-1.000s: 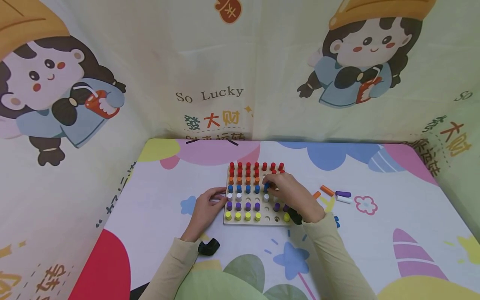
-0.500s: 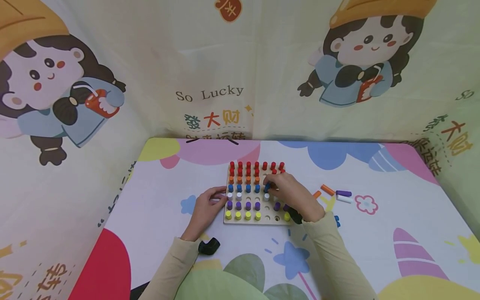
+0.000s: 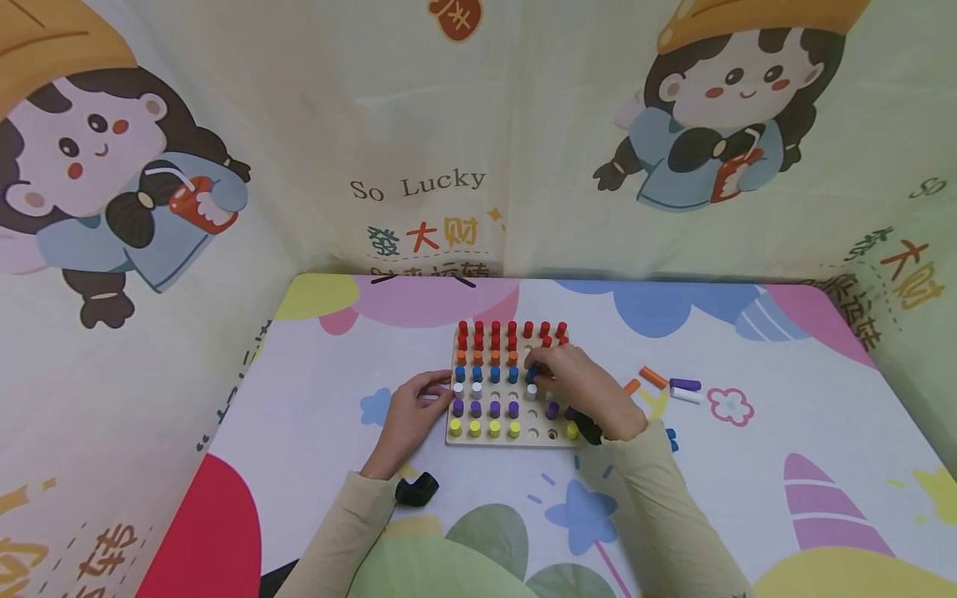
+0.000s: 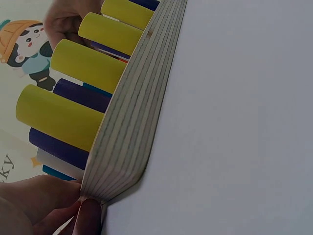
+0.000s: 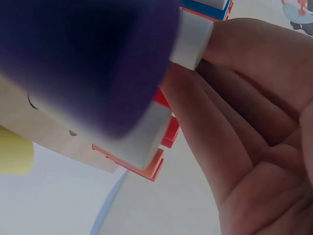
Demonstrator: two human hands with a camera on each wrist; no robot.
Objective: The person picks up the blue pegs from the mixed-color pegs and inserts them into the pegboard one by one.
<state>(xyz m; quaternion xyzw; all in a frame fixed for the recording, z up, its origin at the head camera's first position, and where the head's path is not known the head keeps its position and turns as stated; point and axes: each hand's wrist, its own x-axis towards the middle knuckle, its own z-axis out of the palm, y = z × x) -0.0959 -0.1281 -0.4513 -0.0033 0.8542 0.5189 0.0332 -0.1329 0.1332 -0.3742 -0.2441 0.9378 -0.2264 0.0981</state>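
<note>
A wooden pegboard lies on the table, set with rows of upright coloured pegs: red, orange, blue, white, purple and yellow. At its left edge my left hand holds the board, fingertips and thumb at the rim; the left wrist view shows fingers at the board's corner beside the yellow pegs. My right hand reaches over the right part and pinches a blue peg in the blue row. In the right wrist view a purple peg and white pegs hide that blue peg and the fingertips.
To the right of the board lie loose pegs: orange, purple and white. Loose blue pegs lie by the right sleeve. Printed cloth walls stand behind and beside the table.
</note>
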